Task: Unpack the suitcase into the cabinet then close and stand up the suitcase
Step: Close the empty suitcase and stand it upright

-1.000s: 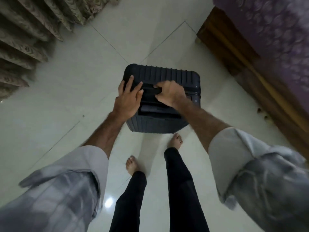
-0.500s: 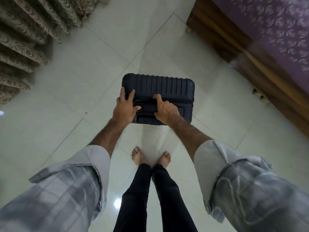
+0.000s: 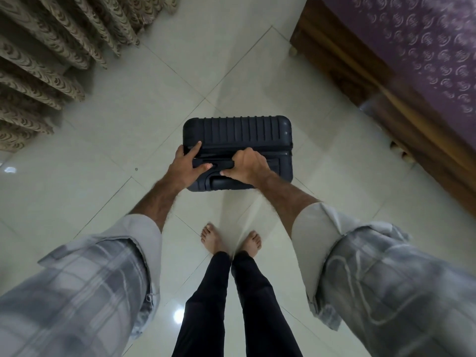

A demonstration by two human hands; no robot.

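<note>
Suitcase (image 3: 238, 135) upright on floor (image 3: 123, 140) before feet (image 3: 231, 239); curtains (image 3: 51, 47) left, bed (image 3: 412, 60) right.

Open tiled floor (image 3: 108, 155) surrounds the suitcase (image 3: 238, 136) on its left, far and right sides. Curtain folds (image 3: 51, 55) block the frame's upper left. Wooden bed frame (image 3: 360, 81) blocks upper right. Bare feet (image 3: 213, 238) stand just below the suitcase.

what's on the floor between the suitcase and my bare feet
Nothing: in the head view only bare tiled floor lies between the suitcase and the feet.
</note>
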